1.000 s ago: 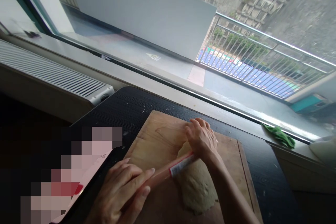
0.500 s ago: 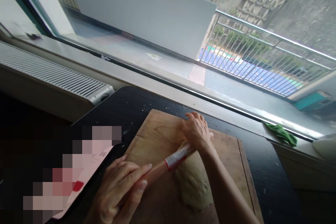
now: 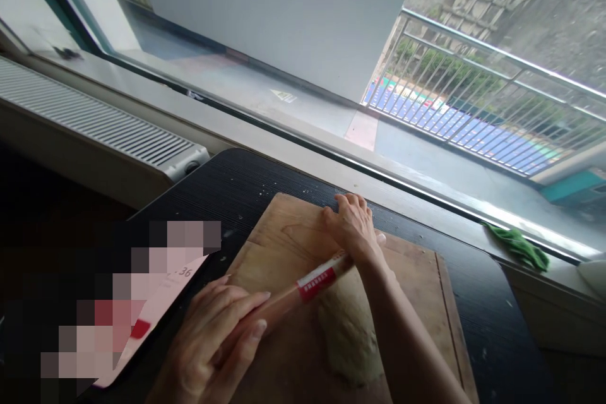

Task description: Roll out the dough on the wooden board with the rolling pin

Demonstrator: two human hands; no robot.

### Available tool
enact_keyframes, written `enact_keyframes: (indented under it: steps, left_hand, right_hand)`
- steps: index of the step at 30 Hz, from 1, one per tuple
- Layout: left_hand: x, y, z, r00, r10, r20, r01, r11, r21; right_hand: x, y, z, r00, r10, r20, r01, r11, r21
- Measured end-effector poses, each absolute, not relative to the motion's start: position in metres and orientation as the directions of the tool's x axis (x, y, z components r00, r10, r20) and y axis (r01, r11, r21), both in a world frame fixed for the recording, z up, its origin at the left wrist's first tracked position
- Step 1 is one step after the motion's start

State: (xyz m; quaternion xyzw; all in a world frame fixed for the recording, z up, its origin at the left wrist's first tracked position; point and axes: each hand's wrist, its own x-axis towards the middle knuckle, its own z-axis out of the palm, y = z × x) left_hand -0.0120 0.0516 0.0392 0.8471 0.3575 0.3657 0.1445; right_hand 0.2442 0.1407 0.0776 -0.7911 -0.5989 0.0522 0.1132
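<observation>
A wooden rolling pin (image 3: 279, 304) with a red and white label lies slantwise over a flattened lump of pale dough (image 3: 350, 334). My left hand (image 3: 203, 334) grips its near end, thumb and fingers along either side. At the far end, my right hand (image 3: 353, 224) rests palm-down on the pin with its fingers bent over the far side; the pin's tip pokes out past the wrist. My right forearm hides part of the dough. Underneath is a wooden cutting board (image 3: 421, 309).
The board lies on a black table (image 3: 497, 315) with crumbs near its far edge. A phone (image 3: 165, 293), partly pixelated, is at the left. A green cloth (image 3: 518, 246) lies on the windowsill (image 3: 303, 161), and a radiator (image 3: 118, 132) stands at the left.
The rolling pin has turned, so more of the label's red part shows. My right hand has shifted slightly forward over the pin. The view has also moved a little.
</observation>
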Motion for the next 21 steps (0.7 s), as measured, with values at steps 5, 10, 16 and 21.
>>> enact_keyframes:
  steps: [5, 10, 16, 21]
  left_hand:
    - [-0.014, 0.048, 0.041, 0.504, 0.683, 0.529, 0.484, -0.731, 0.481]
    - [-0.01, 0.045, 0.041, 0.505, 0.637, 0.582, 0.404, -0.771, 0.493]
    - [-0.011, 0.049, 0.037, 0.469, 0.701, 0.537, 0.421, -0.712, 0.562]
    - [-0.014, 0.05, 0.038, 0.456, 0.741, 0.494, 0.452, -0.67, 0.589]
  right_hand:
    - [0.248, 0.116, 0.077, 0.252, 0.964, 0.085, 0.935, -0.219, -0.279]
    - [0.261, 0.057, 0.079, 0.197, 0.965, 0.175, 0.955, -0.149, -0.257]
    - [0.259, 0.083, 0.082, 0.18, 0.978, 0.102, 0.952, -0.147, -0.268]
    - [0.254, 0.128, 0.081, 0.165, 0.986, 0.024, 0.946, -0.152, -0.287]
